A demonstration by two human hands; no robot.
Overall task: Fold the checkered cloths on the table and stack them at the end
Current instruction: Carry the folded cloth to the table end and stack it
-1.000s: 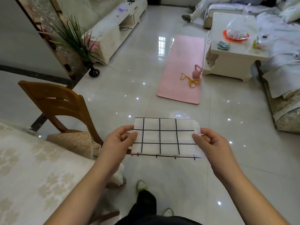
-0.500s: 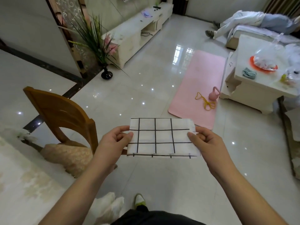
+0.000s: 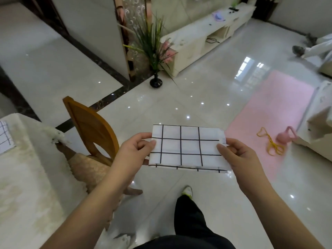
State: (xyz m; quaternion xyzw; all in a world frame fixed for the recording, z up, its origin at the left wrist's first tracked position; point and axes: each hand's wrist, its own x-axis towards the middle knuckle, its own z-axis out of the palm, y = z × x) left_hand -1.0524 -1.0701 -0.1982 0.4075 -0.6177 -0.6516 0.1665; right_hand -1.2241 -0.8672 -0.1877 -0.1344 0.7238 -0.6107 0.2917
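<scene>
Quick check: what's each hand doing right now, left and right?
Left hand: pinches the left edge of the folded checkered cloth, thumb on top.
Right hand: pinches the cloth's right edge, thumb on top.

1. The folded checkered cloth (image 3: 186,147) I hold is thin, matt white woven fabric with black grid lines.
2. The floor (image 3: 206,90) is glossy polished tile, mirroring the lights.
3. The chair (image 3: 89,126) is smooth varnished wood with a brocade cloth seat.
4. The worktop (image 3: 23,186) wears a soft, matt patterned cover.
5. The pink mat (image 3: 276,112) looks matt.
</scene>
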